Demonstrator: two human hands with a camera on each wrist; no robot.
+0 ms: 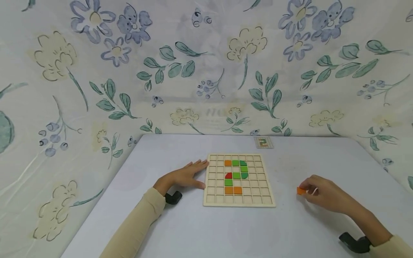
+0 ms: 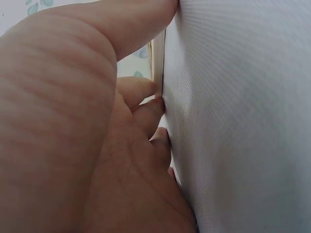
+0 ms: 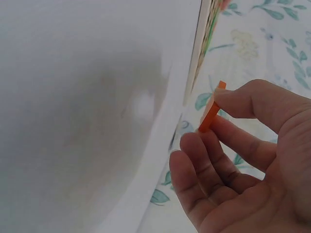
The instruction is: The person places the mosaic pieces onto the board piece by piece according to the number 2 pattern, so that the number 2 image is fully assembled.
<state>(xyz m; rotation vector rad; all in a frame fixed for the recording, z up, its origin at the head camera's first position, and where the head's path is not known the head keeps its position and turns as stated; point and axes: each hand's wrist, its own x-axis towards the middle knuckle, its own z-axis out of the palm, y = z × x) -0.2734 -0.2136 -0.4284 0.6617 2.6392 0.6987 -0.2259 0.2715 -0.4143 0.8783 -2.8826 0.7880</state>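
Observation:
A wooden grid board (image 1: pixel 258 200) lies on the white table, with orange, green and red tiles set in its squares. Two orange tiles (image 1: pixel 233 190) sit side by side in a lower row; a red tile (image 1: pixel 228 175) with a rounded corner is farther up. My left hand (image 1: pixel 185 176) rests at the board's left edge, fingers straight and spread, thumb near the same edge. To the right of the board, my right hand (image 1: pixel 326 193) pinches an orange tile (image 3: pixel 213 109) between thumb and fingers, above the table.
A small pattern card (image 1: pixel 263 142) lies near the table's back edge, behind the board. Floral cloth (image 1: pixel 213 71) hangs behind and beside the white table (image 1: pixel 180 229). Black wrist bands (image 1: pixel 355 243) are worn at both wrists.

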